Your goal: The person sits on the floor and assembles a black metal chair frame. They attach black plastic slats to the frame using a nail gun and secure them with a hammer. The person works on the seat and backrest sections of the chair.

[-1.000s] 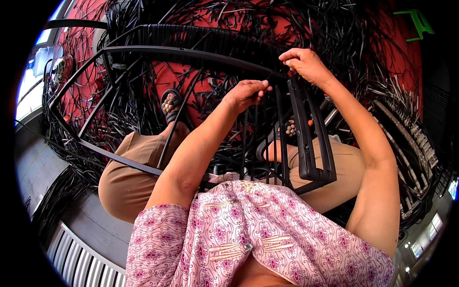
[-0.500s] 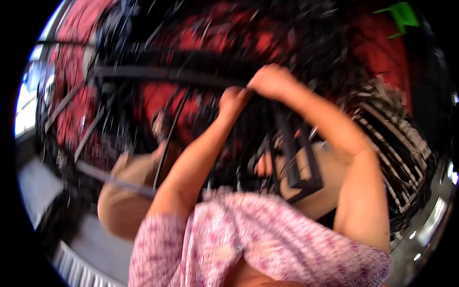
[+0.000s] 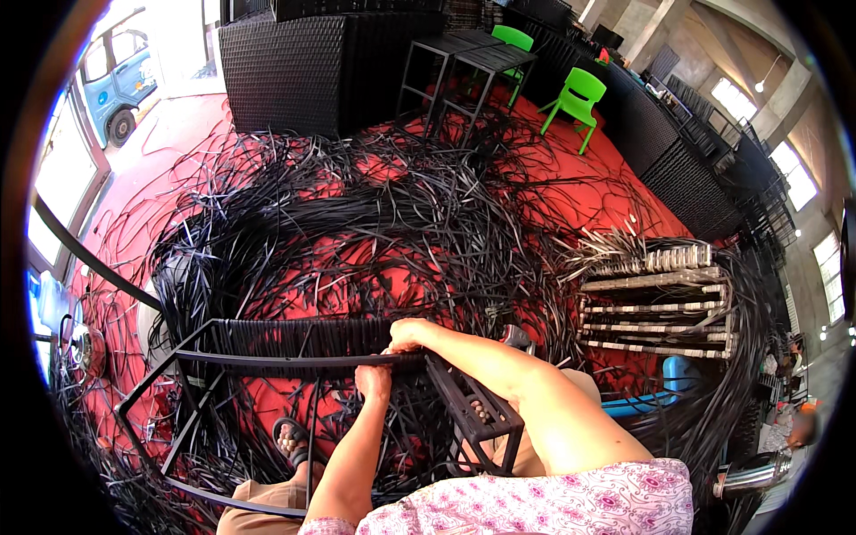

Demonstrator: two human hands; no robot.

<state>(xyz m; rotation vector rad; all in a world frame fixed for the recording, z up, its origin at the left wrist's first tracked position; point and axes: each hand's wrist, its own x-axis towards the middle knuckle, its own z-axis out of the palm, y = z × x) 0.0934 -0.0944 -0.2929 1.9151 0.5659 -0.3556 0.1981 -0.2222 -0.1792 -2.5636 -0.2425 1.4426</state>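
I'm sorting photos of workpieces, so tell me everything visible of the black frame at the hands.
The frame is black and angular, made of slim, smooth bars that look like coated metal. One long bar runs crosswise; close-set dark strips line the side beyond it. Angled bars form the left end, and a ladder-like section appears at the right. It sits above the red floor, partly hidden. The left hand and right hand meet near the long bar's right end; their grip is unclear.

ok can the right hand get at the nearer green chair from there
Probably not: the right hand is down by the frame, while the nearer green chair stands well beyond it, with a spread of black strips lying between.
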